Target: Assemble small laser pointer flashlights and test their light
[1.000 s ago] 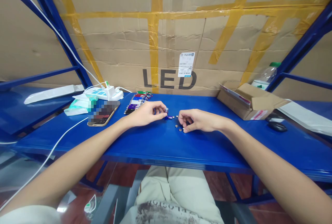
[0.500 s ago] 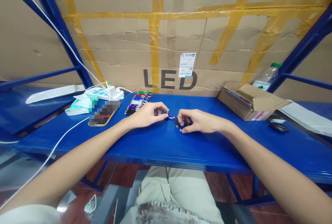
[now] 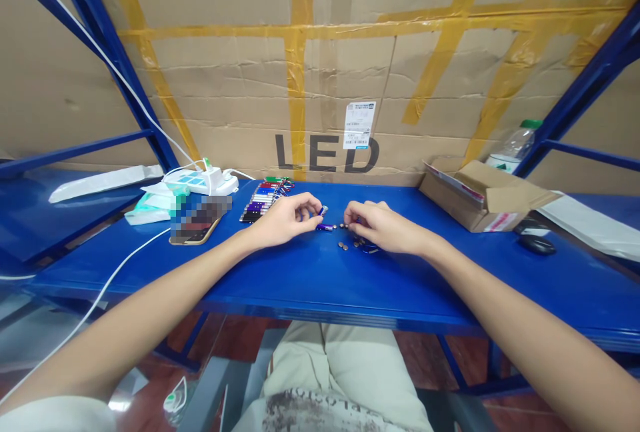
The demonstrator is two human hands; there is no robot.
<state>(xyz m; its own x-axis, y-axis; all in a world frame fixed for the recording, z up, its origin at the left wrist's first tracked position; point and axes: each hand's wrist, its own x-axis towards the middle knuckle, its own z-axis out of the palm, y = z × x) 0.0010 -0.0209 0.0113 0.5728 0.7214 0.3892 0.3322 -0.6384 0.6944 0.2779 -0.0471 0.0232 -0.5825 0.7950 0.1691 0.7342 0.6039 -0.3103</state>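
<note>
My left hand (image 3: 287, 220) is closed, thumb and forefinger pinching a short purple metal tube with a silvery end (image 3: 324, 211), which looks like a mini flashlight body. Under its fingertips lies a small purple cylinder (image 3: 326, 227). To the right, my right hand (image 3: 380, 225) has its fingers curled together low over the tabletop; whatever is in the pinch is hidden. Around those fingertips are several small round button cells (image 3: 345, 247), and a dark blue piece (image 3: 370, 249) shows below the palm. A row of colourful keychain flashlights (image 3: 257, 207) lies beyond my left wrist.
On the blue table (image 3: 300, 279), a phone (image 3: 200, 222), a white power strip (image 3: 215, 181) and a soft packet (image 3: 155, 209) are at left. An opened cardboard box (image 3: 480, 195), a black mouse (image 3: 537, 245) and a plastic bottle (image 3: 520, 142) stand at right. Cardboard (image 3: 240, 99) walls the back.
My right hand has shifted slightly up and drawn its fingers together, uncovering button cells below. The tube in my left hand has tilted from upright toward the right.
</note>
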